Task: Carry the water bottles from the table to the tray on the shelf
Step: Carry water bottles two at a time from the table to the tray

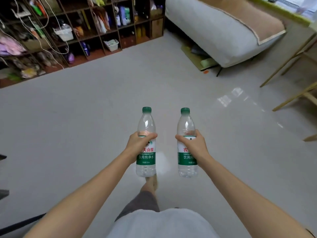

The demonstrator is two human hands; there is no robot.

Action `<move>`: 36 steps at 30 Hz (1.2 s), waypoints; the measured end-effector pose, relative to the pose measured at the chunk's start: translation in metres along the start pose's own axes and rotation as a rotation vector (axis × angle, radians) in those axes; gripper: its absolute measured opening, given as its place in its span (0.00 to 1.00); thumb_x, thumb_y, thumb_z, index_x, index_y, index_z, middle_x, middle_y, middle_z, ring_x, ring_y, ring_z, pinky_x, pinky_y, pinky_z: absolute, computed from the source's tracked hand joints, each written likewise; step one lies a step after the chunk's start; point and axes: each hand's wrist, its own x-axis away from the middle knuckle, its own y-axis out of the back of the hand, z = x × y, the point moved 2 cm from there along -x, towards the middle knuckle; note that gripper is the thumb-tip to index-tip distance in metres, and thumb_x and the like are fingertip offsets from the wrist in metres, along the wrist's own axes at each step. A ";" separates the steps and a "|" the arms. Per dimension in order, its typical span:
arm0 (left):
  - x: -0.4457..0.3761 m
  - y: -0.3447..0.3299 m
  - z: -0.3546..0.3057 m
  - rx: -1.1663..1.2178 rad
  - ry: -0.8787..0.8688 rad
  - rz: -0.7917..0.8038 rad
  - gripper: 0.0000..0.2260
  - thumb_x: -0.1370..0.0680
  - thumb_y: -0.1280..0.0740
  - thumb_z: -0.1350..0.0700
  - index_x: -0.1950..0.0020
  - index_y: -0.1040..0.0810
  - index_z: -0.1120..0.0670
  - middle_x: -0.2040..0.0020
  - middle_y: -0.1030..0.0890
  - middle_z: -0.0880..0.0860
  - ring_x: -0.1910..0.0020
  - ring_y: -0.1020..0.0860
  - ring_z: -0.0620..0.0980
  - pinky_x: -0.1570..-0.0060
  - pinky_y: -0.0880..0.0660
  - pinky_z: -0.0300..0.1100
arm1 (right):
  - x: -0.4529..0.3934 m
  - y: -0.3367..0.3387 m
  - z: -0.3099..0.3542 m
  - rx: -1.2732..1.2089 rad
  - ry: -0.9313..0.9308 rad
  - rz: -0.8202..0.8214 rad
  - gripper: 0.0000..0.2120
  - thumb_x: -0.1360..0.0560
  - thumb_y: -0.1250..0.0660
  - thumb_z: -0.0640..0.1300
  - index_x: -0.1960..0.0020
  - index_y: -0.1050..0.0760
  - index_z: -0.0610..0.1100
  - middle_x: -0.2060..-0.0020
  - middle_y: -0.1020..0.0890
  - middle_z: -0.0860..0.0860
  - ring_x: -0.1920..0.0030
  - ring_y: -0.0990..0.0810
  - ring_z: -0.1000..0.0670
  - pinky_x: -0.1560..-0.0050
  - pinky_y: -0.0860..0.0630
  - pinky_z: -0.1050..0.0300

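Two clear water bottles with green caps and green-and-white labels stand upright in front of me, above the floor. My left hand [139, 145] grips the left bottle [146, 158] around its upper label. My right hand [193, 146] grips the right bottle [187, 122] the same way. The bottles are a hand's width apart and do not touch. A dark wooden shelf [109, 28] with many cluttered compartments stands at the far left and back. I cannot make out the tray among the clutter.
Grey floor [103, 103] stretches between me and the shelf. A grey sofa [214, 33] with a brown cushion stands at the back right. Wooden furniture legs [288, 60] slant in at the right edge. White baskets [112, 44] sit in the shelf compartments.
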 end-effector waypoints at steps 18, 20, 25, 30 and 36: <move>-0.398 -0.015 -0.327 -0.024 -0.023 -0.033 0.19 0.31 0.23 0.55 0.44 0.22 0.60 0.60 0.17 0.57 0.64 0.18 0.54 0.56 0.20 0.48 | -0.428 -0.065 0.286 -0.111 -0.027 -0.009 0.22 0.34 0.22 0.45 0.45 0.28 0.43 0.55 0.18 0.39 0.64 0.18 0.44 0.60 0.18 0.49; -0.443 -0.016 -0.359 0.000 -0.022 -0.070 0.18 0.31 0.23 0.56 0.45 0.22 0.60 0.60 0.17 0.57 0.64 0.19 0.54 0.56 0.20 0.48 | -0.482 -0.076 0.316 -0.086 -0.013 0.020 0.23 0.34 0.22 0.45 0.45 0.28 0.43 0.55 0.18 0.39 0.64 0.18 0.44 0.61 0.18 0.50; -0.539 -0.013 -0.446 0.072 -0.002 -0.151 0.17 0.31 0.23 0.55 0.46 0.23 0.58 0.60 0.17 0.57 0.66 0.18 0.53 0.60 0.20 0.44 | -0.603 -0.100 0.408 -0.015 0.017 0.101 0.23 0.35 0.22 0.48 0.45 0.28 0.44 0.55 0.17 0.39 0.64 0.17 0.45 0.61 0.17 0.50; -0.628 -0.008 -0.523 0.120 0.004 -0.180 0.16 0.30 0.24 0.55 0.47 0.23 0.58 0.60 0.18 0.58 0.65 0.19 0.54 0.62 0.21 0.43 | -0.703 -0.130 0.493 0.019 0.040 0.162 0.23 0.35 0.22 0.48 0.45 0.27 0.44 0.54 0.17 0.39 0.62 0.16 0.43 0.58 0.17 0.47; -0.760 0.010 -0.616 0.085 -0.024 -0.175 0.13 0.30 0.24 0.54 0.50 0.23 0.55 0.59 0.17 0.57 0.63 0.18 0.53 0.60 0.20 0.43 | -0.832 -0.182 0.582 0.046 0.108 0.157 0.21 0.33 0.23 0.48 0.46 0.27 0.47 0.54 0.17 0.42 0.57 0.16 0.42 0.55 0.17 0.47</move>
